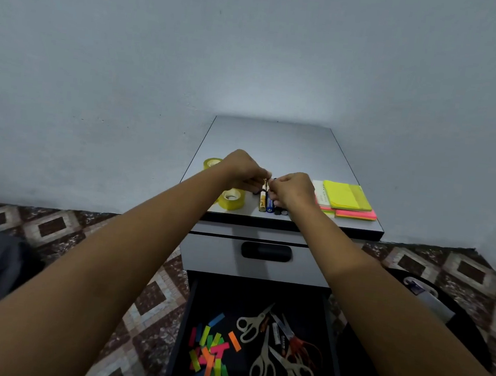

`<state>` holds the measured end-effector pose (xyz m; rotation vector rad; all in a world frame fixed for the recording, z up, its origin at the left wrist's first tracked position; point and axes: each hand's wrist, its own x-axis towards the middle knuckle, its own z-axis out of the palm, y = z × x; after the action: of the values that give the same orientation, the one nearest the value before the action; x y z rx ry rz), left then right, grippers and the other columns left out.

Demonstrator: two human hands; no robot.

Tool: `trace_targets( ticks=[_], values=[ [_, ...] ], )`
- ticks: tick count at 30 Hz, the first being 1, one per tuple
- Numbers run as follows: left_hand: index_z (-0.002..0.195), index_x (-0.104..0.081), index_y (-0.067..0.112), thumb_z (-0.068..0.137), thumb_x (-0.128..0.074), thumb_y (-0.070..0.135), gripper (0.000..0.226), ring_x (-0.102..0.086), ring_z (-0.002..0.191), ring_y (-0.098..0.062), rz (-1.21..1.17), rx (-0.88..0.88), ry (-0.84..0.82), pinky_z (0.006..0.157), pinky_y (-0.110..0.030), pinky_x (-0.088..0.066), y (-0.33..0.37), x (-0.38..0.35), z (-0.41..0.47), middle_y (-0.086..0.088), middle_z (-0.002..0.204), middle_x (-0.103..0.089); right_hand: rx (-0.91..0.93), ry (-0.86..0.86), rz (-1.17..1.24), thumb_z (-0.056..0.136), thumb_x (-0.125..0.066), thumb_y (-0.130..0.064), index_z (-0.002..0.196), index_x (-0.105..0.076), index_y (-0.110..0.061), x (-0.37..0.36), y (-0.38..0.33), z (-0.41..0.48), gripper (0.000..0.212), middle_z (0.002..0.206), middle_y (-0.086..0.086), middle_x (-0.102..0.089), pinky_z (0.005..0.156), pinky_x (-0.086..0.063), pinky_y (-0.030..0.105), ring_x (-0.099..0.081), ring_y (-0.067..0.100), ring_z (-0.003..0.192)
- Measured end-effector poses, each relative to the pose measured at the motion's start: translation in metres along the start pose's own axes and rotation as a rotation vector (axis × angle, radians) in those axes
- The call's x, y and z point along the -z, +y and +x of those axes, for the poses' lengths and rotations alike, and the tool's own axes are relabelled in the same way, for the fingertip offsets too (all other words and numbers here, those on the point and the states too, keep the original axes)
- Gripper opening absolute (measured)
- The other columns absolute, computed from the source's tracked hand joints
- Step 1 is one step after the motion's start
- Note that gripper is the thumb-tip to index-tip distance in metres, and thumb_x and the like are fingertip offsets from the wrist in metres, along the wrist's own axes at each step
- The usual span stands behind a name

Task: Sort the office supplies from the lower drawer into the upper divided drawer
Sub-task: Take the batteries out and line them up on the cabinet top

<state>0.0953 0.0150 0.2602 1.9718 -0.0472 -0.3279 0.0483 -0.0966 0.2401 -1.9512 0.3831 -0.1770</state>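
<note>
Now the left hand (244, 169) and right hand (292, 192) both pinch batteries (266, 202) on the cabinet top (276, 143), fingers curled tight.

Pale grey wall (255, 50), patterned floor (52, 228) (brown diamonds), grey cabinet (270, 141)

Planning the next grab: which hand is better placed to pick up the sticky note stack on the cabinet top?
Probably right. The right hand sits just beside the sticky note stack; the left hand is beyond the batteries, nearer the tape rolls.

Two tape rolls (232, 199), four scissors (263, 365), several batteries (263, 200).
</note>
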Motion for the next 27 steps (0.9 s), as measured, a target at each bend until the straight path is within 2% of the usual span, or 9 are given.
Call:
trace_targets(
  ticks=[4,6,8,11,14,17,24,27],
  values=[
    [0.081,-0.062,-0.007,0.086,-0.064,0.002,0.01,-0.063,0.067,-0.02,-0.092,0.055,-0.008,0.058,-0.022,-0.057,-0.002,0.0,-0.009,-0.016,0.08,-0.064,0.017,-0.008,-0.038,0.087,-0.064,-0.016,0.063,-0.055,-0.011,-0.004,-0.001,-0.007,0.026,0.089,0.018,-0.07,0.081,-0.057,0.043,-0.068,0.03,0.084],
    [0.078,-0.061,-0.006,0.087,-0.062,0.0,0.011,-0.063,0.066,-0.02,-0.093,0.069,0.01,0.056,-0.021,-0.056,-0.002,-0.001,-0.01,-0.016,0.078,-0.064,0.043,-0.026,-0.092,0.085,-0.064,-0.014,0.075,-0.064,-0.005,-0.004,-0.001,-0.007,0.014,0.087,0.017,-0.068,0.08,-0.055,0.041,-0.064,0.029,0.078],
    [0.076,-0.061,-0.006,0.086,-0.062,-0.001,0.012,-0.063,0.059,-0.018,-0.047,0.069,0.041,0.049,-0.02,-0.055,-0.002,0.0,-0.011,-0.015,0.071,-0.063,0.08,-0.039,-0.148,0.085,-0.065,-0.015,0.092,-0.07,-0.001,-0.002,0.0,-0.008,0.017,0.084,0.014,-0.065,0.078,-0.054,0.038,-0.058,0.024,0.075],
    [0.07,-0.06,-0.002,0.083,-0.067,0.001,0.015,-0.057,0.043,-0.015,0.127,0.04,0.09,0.041,-0.02,-0.049,-0.001,0.0,-0.009,-0.011,0.057,-0.062,0.161,-0.029,-0.249,0.086,-0.064,-0.014,0.094,-0.072,0.001,0.0,0.003,-0.009,0.019,0.094,0.016,-0.069,0.08,-0.053,0.036,-0.063,0.027,0.084],
    [0.064,-0.057,0.005,0.074,-0.073,0.009,0.019,-0.049,0.052,-0.017,0.45,-0.03,0.151,0.045,-0.021,-0.038,0.001,-0.001,-0.008,-0.008,0.063,-0.057,0.227,-0.028,-0.321,0.087,-0.062,-0.011,0.09,-0.071,0.001,0.001,0.009,-0.008,0.015,0.097,0.016,-0.07,0.081,-0.054,0.036,-0.065,0.028,0.089],
    [0.061,-0.046,0.007,0.073,-0.074,0.012,0.03,-0.04,0.053,-0.014,0.636,-0.074,0.204,0.045,-0.021,-0.031,0.001,-0.003,-0.008,-0.004,0.062,-0.045,0.296,-0.067,-0.383,0.086,-0.064,-0.013,0.092,-0.073,-0.003,0.0,0.014,-0.007,0.015,0.096,0.015,-0.07,0.08,-0.053,0.035,-0.065,0.028,0.089],
    [0.057,-0.039,0.01,0.075,-0.069,0.009,0.034,-0.038,0.05,-0.013,0.794,-0.126,0.212,0.044,-0.024,-0.03,-0.01,-0.008,0.001,-0.003,0.058,-0.041,0.433,-0.124,-0.544,0.084,-0.06,-0.012,0.099,-0.073,-0.004,-0.004,0.021,-0.01,0.021,0.096,0.018,-0.066,0.067,-0.041,0.028,-0.06,0.031,0.089],
    [0.059,-0.04,0.01,0.077,-0.067,0.011,0.033,-0.04,0.052,-0.013,0.802,-0.147,0.224,0.045,-0.024,-0.031,-0.013,-0.009,0.006,-0.003,0.06,-0.042,0.455,-0.114,-0.577,0.084,-0.059,-0.012,0.099,-0.072,-0.003,-0.007,0.024,-0.007,0.022,0.096,0.019,-0.065,0.07,-0.046,0.032,-0.06,0.033,0.089]
  ],
)
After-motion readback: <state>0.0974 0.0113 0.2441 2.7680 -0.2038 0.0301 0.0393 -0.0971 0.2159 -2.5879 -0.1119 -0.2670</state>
